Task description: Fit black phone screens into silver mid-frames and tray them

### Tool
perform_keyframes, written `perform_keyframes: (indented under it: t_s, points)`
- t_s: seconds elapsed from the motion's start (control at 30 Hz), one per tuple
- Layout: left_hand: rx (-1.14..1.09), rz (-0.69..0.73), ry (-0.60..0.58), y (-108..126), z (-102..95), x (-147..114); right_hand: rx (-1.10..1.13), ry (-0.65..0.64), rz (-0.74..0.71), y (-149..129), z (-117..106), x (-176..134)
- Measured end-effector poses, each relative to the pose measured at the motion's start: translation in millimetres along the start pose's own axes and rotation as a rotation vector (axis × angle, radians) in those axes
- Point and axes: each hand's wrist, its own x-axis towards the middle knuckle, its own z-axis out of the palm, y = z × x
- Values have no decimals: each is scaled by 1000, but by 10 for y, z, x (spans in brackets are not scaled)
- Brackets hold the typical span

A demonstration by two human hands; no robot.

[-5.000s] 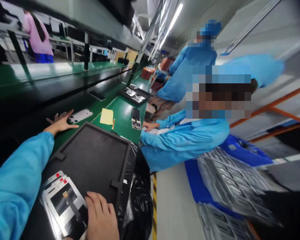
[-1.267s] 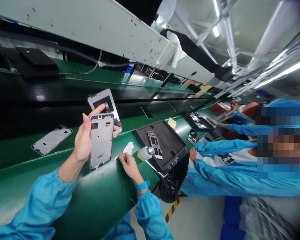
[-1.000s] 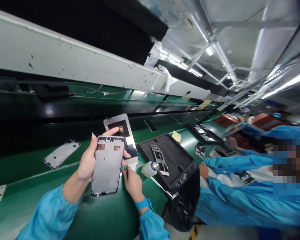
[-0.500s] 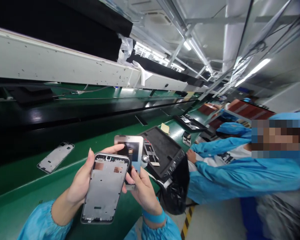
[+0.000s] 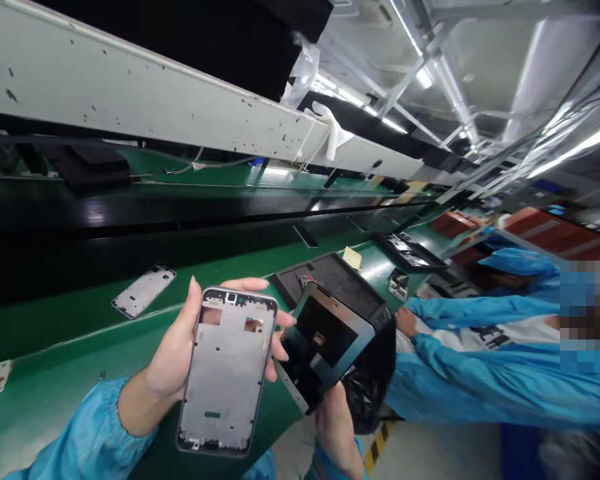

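Fingers (image 5: 250, 284) of your left hand (image 5: 173, 363) are wrapped around a grey, rectangular metal phone frame with a dark rim and two cutouts near its top (image 5: 225, 377), held up above the glossy green workbench (image 5: 40, 400). Your right hand (image 5: 336, 413) grasps the lower edge of a silver-bordered, dark-centred rectangular panel (image 5: 320, 339), just beside the frame and tilted; most of those fingers are hidden behind it. Your left fingertips reach the panel's near edge, though you cannot tell whether they touch.

To your left, a second flat grey phone frame (image 5: 145, 291) lies on the bench. Behind your panel sits a shallow black tray (image 5: 353, 283), with a yellow paper square (image 5: 352, 258) near its far corner. Farther right, a blue-sleeved co-worker's hand (image 5: 407, 321) rests near a small black-and-silver device (image 5: 399, 285).
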Motion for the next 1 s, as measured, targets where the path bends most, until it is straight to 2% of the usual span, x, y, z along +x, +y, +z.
perform_keyframes:
  t_s: [0.2, 0.33, 0.53, 0.8, 1.0]
  points:
    - [266, 343, 282, -35, -246, 216, -348, -137, -161, -315, 59, 256]
    - [341, 463, 314, -4, -337, 275, -474, -207, -197, -314, 22, 307]
    - [395, 497, 289, 109, -338, 246, -611, -243, -219, -404, -132, 281]
    - [440, 486, 271, 129, -350, 223, -670, -325, -256, -552, -81, 375]
    - [452, 481, 296, 175, -338, 210, -663, -326, -229, -580, -113, 353]
